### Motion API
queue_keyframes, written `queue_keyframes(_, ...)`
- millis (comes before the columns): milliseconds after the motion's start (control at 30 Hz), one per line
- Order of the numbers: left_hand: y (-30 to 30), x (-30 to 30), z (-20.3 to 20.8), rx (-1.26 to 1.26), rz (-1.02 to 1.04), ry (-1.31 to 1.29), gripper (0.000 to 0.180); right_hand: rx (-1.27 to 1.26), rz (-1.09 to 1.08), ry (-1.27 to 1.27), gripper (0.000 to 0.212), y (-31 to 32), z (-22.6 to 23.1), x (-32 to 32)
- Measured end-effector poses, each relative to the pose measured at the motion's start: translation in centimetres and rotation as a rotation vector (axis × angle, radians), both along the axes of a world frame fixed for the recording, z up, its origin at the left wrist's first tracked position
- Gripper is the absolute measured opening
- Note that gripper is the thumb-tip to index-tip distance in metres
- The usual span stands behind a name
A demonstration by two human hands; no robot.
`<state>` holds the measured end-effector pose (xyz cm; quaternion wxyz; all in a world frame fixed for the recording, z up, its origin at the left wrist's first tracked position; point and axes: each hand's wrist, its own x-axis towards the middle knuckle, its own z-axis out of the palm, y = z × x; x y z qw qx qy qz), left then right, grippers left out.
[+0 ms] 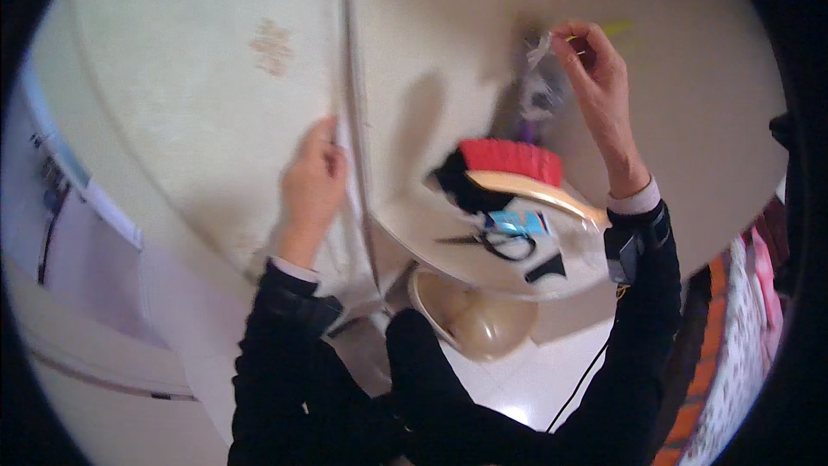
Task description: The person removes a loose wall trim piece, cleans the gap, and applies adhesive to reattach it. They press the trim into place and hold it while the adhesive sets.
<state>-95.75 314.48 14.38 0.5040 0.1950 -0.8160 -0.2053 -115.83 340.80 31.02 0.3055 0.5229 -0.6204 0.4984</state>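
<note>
My right hand (597, 78) is raised over the far part of the round table, thumb and fingertips pinched on the crumpled top of a clear plastic bag (542, 93). Something dark and purple shows in or behind the bag, blurred. My left hand (315, 188) lies at the edge of a pale cloth (216, 112) with a tan printed mark; its fingers are closed, and what they grip there cannot be made out. Between my hands lies a brush (517, 173) with red and black bristles and a wooden handle.
Near the table's (690, 129) front edge are black-handled scissors (509, 246), a blue packet (517, 223) and a small black piece (546, 268). Below the edge sits a beige basin (483, 324). Patterned and pink fabrics (763, 285) lie at the right. A dark cord (580, 387) crosses the floor.
</note>
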Motion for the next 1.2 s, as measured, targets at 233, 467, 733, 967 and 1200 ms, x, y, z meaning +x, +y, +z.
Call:
queue_keyframes(233,-0.4,-1.4,0.0,-0.081,0.026,0.083,0.043,0.517,-0.665,0.299,0.007,16.1,-9.2,-4.4)
queue_keyframes(467,-0.1,-2.0,-0.5,-0.033,0.012,0.074,0.042,0.887,-0.575,0.031,0.009,22.6,-21.5,-3.4)
queue_keyframes(733,0.7,-2.1,2.0,-0.288,0.207,-0.024,0.044,0.961,-0.439,0.053,0.021,23.0,-23.0,-6.3)
queue_keyframes(967,0.3,-1.1,2.6,-0.249,0.102,-0.013,0.040,0.960,-0.669,0.321,0.012,16.7,-16.6,-5.1)
queue_keyframes(1200,-0.7,-0.4,1.9,-0.332,-0.007,0.115,0.037,0.329,-0.393,0.639,0.009,-0.5,1.6,3.0)
